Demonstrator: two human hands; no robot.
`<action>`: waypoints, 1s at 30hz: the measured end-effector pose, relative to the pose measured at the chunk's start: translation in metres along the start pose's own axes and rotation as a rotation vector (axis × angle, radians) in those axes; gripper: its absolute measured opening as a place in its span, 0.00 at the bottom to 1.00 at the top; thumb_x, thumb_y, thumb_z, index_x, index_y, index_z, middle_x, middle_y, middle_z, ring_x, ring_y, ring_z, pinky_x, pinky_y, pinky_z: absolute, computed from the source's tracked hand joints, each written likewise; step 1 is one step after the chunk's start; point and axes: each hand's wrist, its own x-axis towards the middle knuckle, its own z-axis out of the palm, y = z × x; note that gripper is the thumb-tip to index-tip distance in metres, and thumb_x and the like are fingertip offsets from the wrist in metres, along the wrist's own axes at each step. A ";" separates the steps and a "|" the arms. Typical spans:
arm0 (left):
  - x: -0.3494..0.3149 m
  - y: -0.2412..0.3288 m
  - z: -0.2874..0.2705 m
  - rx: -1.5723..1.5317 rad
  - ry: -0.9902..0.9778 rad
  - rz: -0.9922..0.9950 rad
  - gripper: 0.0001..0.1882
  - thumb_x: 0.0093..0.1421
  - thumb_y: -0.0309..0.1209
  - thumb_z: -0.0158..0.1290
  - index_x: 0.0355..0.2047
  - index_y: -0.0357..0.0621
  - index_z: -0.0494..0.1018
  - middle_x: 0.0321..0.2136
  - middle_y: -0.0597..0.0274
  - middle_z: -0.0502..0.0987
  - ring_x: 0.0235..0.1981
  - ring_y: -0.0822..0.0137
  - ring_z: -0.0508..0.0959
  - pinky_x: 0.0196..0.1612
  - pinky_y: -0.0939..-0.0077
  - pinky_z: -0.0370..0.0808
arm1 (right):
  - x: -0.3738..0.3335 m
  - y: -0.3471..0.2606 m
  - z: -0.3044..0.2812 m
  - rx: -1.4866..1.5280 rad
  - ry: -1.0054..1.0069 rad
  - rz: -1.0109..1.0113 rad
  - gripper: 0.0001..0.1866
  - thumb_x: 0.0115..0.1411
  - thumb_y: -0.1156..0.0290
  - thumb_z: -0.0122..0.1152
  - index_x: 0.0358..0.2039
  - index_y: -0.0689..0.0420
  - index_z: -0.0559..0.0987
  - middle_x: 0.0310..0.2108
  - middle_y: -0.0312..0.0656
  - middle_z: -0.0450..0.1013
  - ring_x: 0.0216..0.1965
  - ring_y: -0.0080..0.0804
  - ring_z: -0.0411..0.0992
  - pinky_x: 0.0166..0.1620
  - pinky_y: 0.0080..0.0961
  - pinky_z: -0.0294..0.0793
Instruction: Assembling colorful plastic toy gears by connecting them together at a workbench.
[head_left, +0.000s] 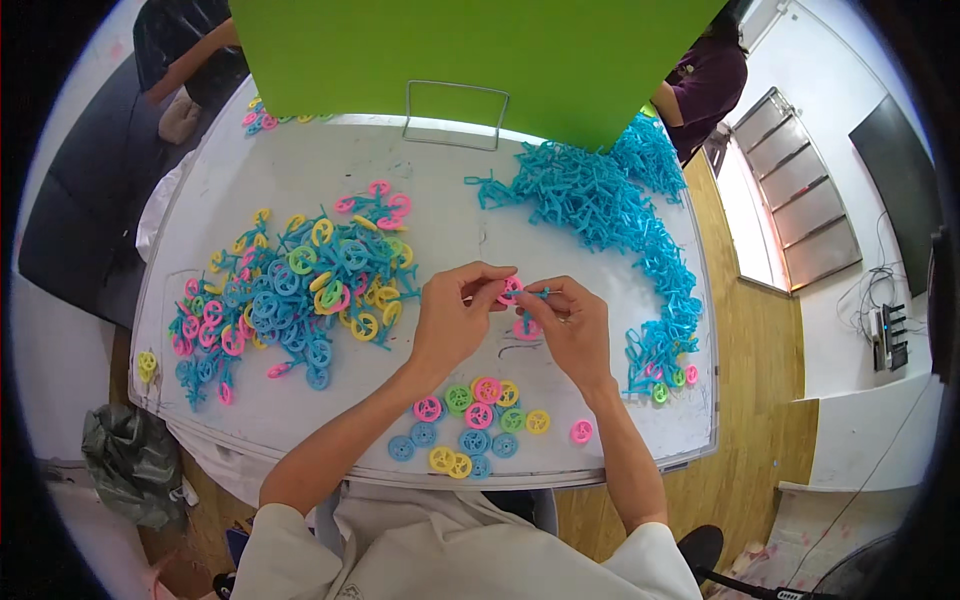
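Above the middle of the white table, my left hand pinches a pink spoked wheel by its edge. My right hand closes its fingertips on a small blue plastic frame piece, which meets the wheel. A second pink wheel shows just below, partly behind my right fingers; whether it is joined to the blue piece I cannot tell. Loose pink, green, yellow and blue wheels lie nearer to me, between my forearms. One pink wheel lies apart beside my right forearm.
A heap of blue pieces with coloured wheels covers the table's left side. Plain blue frame pieces spread along the right. A green panel with a wire stand stands at the far edge. Other people sit at the far left and far right.
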 end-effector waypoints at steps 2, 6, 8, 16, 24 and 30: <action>-0.001 0.006 0.002 0.062 0.005 0.009 0.10 0.62 0.20 0.48 0.42 0.34 0.76 0.32 0.58 0.78 0.34 0.72 0.79 0.38 0.77 0.79 | 0.000 0.000 -0.004 -0.001 -0.035 0.044 0.07 0.58 0.74 0.63 0.36 0.64 0.78 0.26 0.43 0.79 0.27 0.18 0.75 0.29 0.16 0.71; -0.004 0.006 0.005 0.122 0.048 0.082 0.10 0.61 0.18 0.48 0.41 0.34 0.77 0.30 0.57 0.79 0.31 0.70 0.80 0.36 0.78 0.78 | -0.002 -0.007 0.002 0.039 -0.018 0.098 0.08 0.59 0.73 0.63 0.35 0.65 0.77 0.26 0.43 0.79 0.28 0.19 0.75 0.29 0.15 0.71; -0.006 0.010 0.006 0.117 0.065 0.072 0.10 0.61 0.18 0.48 0.41 0.34 0.77 0.30 0.56 0.79 0.31 0.70 0.80 0.36 0.79 0.77 | -0.001 -0.002 0.003 0.076 -0.012 0.109 0.09 0.59 0.73 0.62 0.35 0.66 0.77 0.27 0.44 0.79 0.28 0.19 0.75 0.29 0.15 0.71; -0.008 0.006 0.011 0.140 0.183 0.145 0.07 0.59 0.21 0.51 0.36 0.33 0.77 0.27 0.52 0.80 0.27 0.65 0.82 0.30 0.76 0.77 | -0.002 -0.002 0.010 0.107 0.038 0.148 0.08 0.59 0.75 0.61 0.35 0.68 0.76 0.28 0.46 0.79 0.29 0.24 0.77 0.31 0.15 0.74; 0.004 -0.003 -0.003 -0.006 -0.024 0.014 0.06 0.61 0.19 0.48 0.37 0.33 0.75 0.32 0.57 0.78 0.36 0.69 0.79 0.38 0.77 0.78 | 0.003 0.006 -0.004 -0.005 -0.112 0.000 0.08 0.57 0.80 0.61 0.38 0.64 0.76 0.35 0.44 0.78 0.36 0.22 0.76 0.37 0.17 0.74; 0.009 0.016 -0.013 -0.131 0.126 0.042 0.09 0.67 0.29 0.45 0.40 0.37 0.73 0.36 0.61 0.76 0.34 0.71 0.79 0.39 0.77 0.77 | 0.002 -0.005 -0.005 0.296 -0.184 0.128 0.12 0.60 0.79 0.56 0.45 0.62 0.74 0.34 0.44 0.78 0.36 0.24 0.76 0.39 0.19 0.74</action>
